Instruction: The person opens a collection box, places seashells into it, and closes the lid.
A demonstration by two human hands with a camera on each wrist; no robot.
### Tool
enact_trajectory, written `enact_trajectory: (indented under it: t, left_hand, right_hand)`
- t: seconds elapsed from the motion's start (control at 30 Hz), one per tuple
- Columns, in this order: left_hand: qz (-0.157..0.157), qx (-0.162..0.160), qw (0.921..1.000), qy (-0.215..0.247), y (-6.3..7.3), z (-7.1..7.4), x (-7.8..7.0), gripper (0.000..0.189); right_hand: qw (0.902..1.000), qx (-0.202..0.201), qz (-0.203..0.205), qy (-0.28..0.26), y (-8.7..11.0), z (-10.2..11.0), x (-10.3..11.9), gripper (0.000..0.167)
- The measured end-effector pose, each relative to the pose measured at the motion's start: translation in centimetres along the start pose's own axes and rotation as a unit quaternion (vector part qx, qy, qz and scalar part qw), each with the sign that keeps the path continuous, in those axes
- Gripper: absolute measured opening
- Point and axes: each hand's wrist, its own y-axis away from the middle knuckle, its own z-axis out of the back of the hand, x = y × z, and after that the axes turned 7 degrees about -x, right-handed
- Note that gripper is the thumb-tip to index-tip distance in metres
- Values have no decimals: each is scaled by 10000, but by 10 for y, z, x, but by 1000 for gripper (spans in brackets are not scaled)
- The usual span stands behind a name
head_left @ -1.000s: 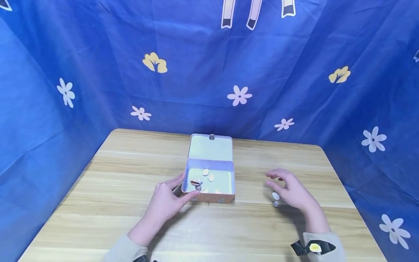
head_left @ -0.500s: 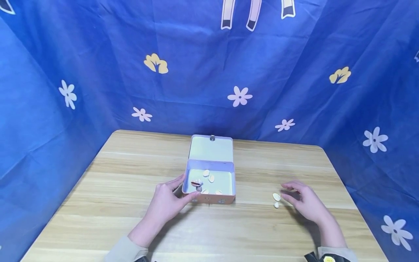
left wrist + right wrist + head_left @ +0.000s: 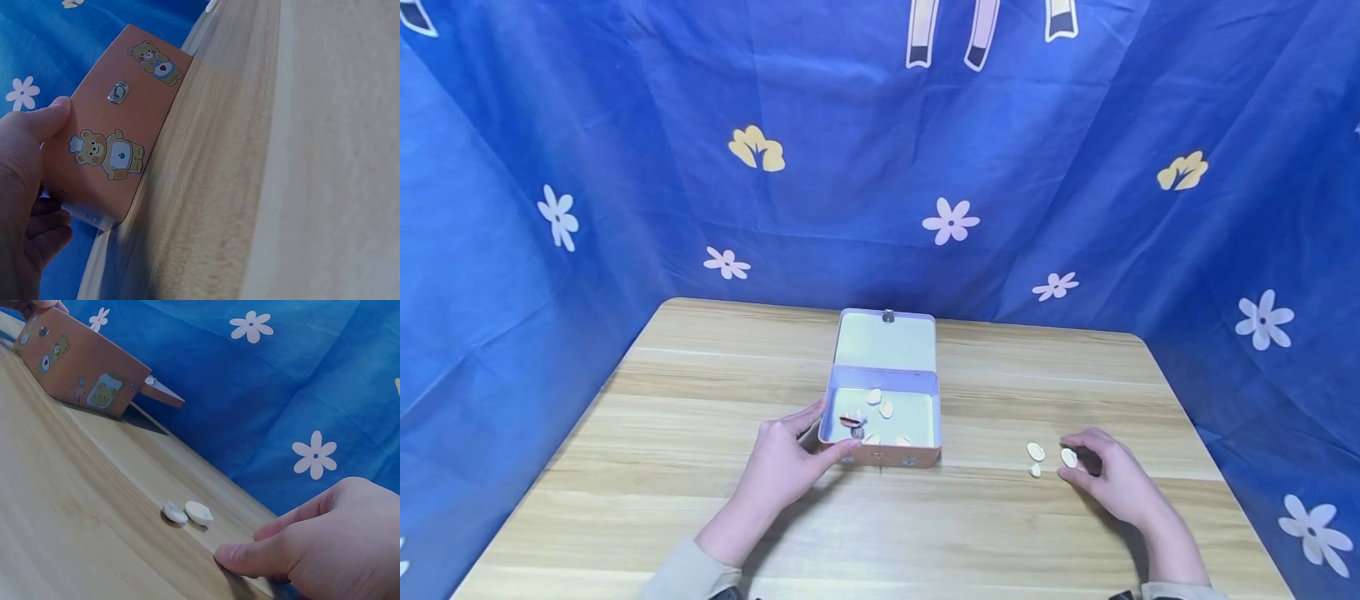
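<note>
My left hand (image 3: pixel 786 458) grips a small hinged tin box (image 3: pixel 880 457) by its front left corner, thumb at the front rim and fingers along the side. In the left wrist view the box's brown front shows printed bears. Inside lie several pale shells (image 3: pixel 887 409), a larger brown-and-white shell (image 3: pixel 852 420) and a small dark round piece (image 3: pixel 857 433). My right hand (image 3: pixel 1112 479) has thumb and forefinger at opposite edges of a white shell (image 3: pixel 1069 457), pinching it at the table; the right wrist view hides that shell behind the hand.
Two more shells lie just left of my right hand, an oval one (image 3: pixel 1035 451) and a smaller one (image 3: pixel 1035 470). The box lid (image 3: pixel 886 340) is folded back. Blue patterned cloth (image 3: pixel 850 167) hangs behind the wooden table (image 3: pixel 700 367) and at both sides.
My right hand has moved right and toward the front of the table, past the two shells, to the third one. My left hand keeps its hold on the box.
</note>
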Motion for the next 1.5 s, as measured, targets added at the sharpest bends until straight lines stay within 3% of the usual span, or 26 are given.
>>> enact_trajectory:
  t: [0.2, 0.4, 0.63, 1.03, 1.23, 1.5]
  left_hand:
    - [49, 15, 10000, 28, 1, 1, -1, 87]
    - [13, 3, 10000, 70, 0, 1, 1, 87]
    - [-71, -24, 9999, 115, 0, 1, -1, 87]
    - [-120, -86, 9999, 54, 1, 0, 2, 87]
    - [-62, -35, 9999, 94, 1, 1, 2, 89]
    - [-141, -76, 9999, 32, 1, 0, 4, 88]
  right_hand:
    - [9993, 200, -245, -217, 2, 2, 4, 29]
    - [9993, 132, -196, -305, 3, -1, 6, 24]
    - [9997, -50, -53, -231, 8, -2, -2, 29]
    - [9998, 187, -44, 103, 7, 3, -2, 24]
    - [9994, 334, -110, -69, -3, 11, 7, 27]
    - [9987, 488, -60, -94, -35, 28, 31, 30]
